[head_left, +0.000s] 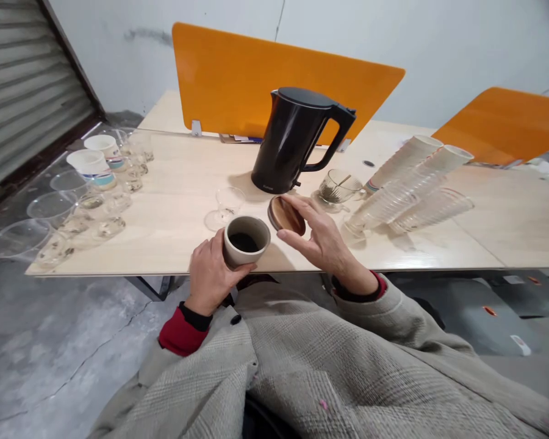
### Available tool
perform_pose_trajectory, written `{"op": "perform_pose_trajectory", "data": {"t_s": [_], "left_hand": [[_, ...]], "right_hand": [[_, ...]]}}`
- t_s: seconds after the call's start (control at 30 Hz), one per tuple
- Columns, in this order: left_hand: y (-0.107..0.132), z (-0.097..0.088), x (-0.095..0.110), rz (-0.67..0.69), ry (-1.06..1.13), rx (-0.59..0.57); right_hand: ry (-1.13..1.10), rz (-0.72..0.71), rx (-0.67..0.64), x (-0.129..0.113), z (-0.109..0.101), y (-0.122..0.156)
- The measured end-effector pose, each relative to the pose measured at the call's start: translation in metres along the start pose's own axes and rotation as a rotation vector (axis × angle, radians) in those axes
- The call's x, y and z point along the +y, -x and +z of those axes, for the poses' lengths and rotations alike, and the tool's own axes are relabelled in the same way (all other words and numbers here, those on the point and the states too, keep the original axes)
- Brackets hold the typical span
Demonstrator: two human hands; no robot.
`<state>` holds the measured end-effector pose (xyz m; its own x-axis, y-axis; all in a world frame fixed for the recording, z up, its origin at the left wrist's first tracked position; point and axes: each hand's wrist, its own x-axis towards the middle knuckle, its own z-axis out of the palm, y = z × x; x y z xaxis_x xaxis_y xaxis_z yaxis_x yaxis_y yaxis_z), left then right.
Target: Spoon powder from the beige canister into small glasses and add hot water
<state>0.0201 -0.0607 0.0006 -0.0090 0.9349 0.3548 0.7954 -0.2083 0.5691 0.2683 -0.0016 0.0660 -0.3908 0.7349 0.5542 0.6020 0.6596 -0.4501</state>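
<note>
Our left hand point(209, 276) grasps a stoneware cup point(246, 241) near the table's point(165, 228) front edge, steadying it. Our open right hand point(324, 236) rests its fingertips on a round wooden disc point(286, 216).

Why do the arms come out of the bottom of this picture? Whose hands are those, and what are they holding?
A small camera worn on a person's head took this picture, so you see what that person sees when they look down. The hands are the person's own. The left hand holds a cup with something dark inside. The right hand rests its fingers on a round wooden lid. On the table stand a black kettle and a glass cup.
</note>
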Motion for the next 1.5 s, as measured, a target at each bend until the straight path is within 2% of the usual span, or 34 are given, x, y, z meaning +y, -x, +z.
{"op": "perform_pose_trajectory", "data": {"t_s": [0.13,0.3,0.53,0.87,1.07,1.13,1.23,1.37,1.43,1.5], "left_hand": [[0.005,0.009,0.005,0.039,-0.012,0.022],[0.007,0.016,0.001,0.067,-0.009,0.077],[0.007,0.018,0.000,0.084,-0.030,0.102],[0.007,0.021,-0.003,0.091,-0.001,0.090],[0.007,0.015,-0.015,0.140,0.039,0.041],[0.007,0.008,-0.023,0.177,0.073,0.040],[0.003,-0.003,-0.038,0.190,0.095,0.099],[-0.010,-0.011,-0.057,0.087,0.004,0.191],[-0.015,-0.011,-0.063,0.036,-0.072,0.187],[-0.018,-0.010,-0.066,0.007,-0.128,0.160]], "right_hand": [[0.001,-0.114,-0.122,-0.028,0.006,-0.004],[0.081,-0.183,-0.233,-0.031,0.015,-0.008],[0.149,-0.200,-0.372,-0.042,0.019,-0.016],[0.099,-0.130,-0.418,-0.038,0.032,-0.009],[-0.015,-0.150,-0.349,-0.027,0.035,-0.008],[-0.020,-0.127,-0.295,-0.022,0.025,-0.010],[0.043,-0.083,-0.153,-0.012,0.001,-0.020],[0.142,-0.088,-0.005,0.011,-0.021,-0.062],[0.152,-0.098,0.020,0.027,-0.016,-0.094],[0.147,-0.091,0.021,0.045,-0.002,-0.128]]}}
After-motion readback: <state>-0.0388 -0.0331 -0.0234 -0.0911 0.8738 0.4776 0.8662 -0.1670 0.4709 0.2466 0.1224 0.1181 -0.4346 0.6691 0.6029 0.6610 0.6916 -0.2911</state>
